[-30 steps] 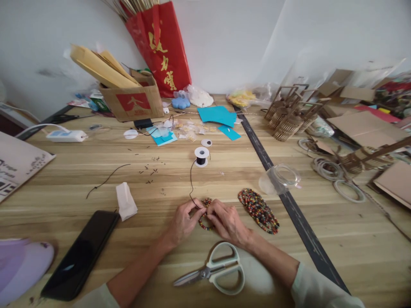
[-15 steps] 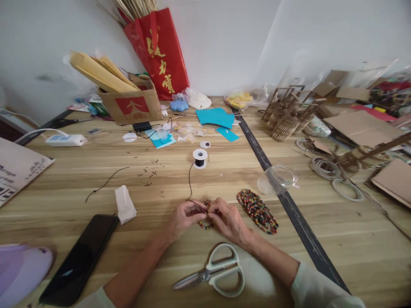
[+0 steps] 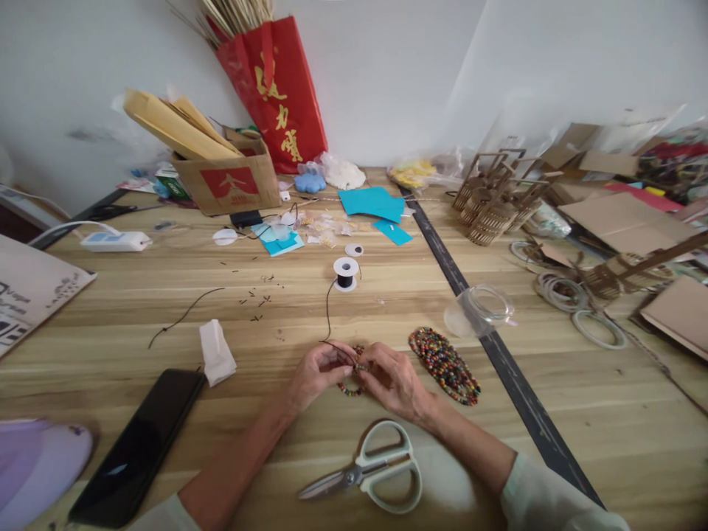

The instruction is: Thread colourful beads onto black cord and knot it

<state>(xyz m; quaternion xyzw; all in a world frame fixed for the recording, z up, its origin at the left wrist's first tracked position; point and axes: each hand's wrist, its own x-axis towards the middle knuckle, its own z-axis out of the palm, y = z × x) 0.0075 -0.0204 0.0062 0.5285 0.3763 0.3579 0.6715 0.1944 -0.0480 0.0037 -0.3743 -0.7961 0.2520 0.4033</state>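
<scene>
My left hand [image 3: 315, 375] and my right hand [image 3: 394, 382] meet over the wooden table [image 3: 332, 310], fingertips pinched together on a small loop of coloured beads [image 3: 349, 386] strung on thin black cord [image 3: 327, 313]. The cord runs away from my fingers to a white spool [image 3: 346, 272] farther back. A flat pile of loose coloured beads [image 3: 444, 363] lies just right of my right hand. White-handled scissors [image 3: 370, 470] lie shut in front of my wrists.
A black phone [image 3: 136, 445] and a folded white tissue [image 3: 215, 352] lie to the left. A clear plastic jar [image 3: 480, 308] lies on its side at right. A cardboard box [image 3: 228, 179], red bag [image 3: 273, 82], blue paper [image 3: 372, 201] and wooden models [image 3: 492, 199] crowd the back.
Both hands have stayed together on the bead loop, with only small finger shifts. The view has tilted slightly; nothing else on the table has moved.
</scene>
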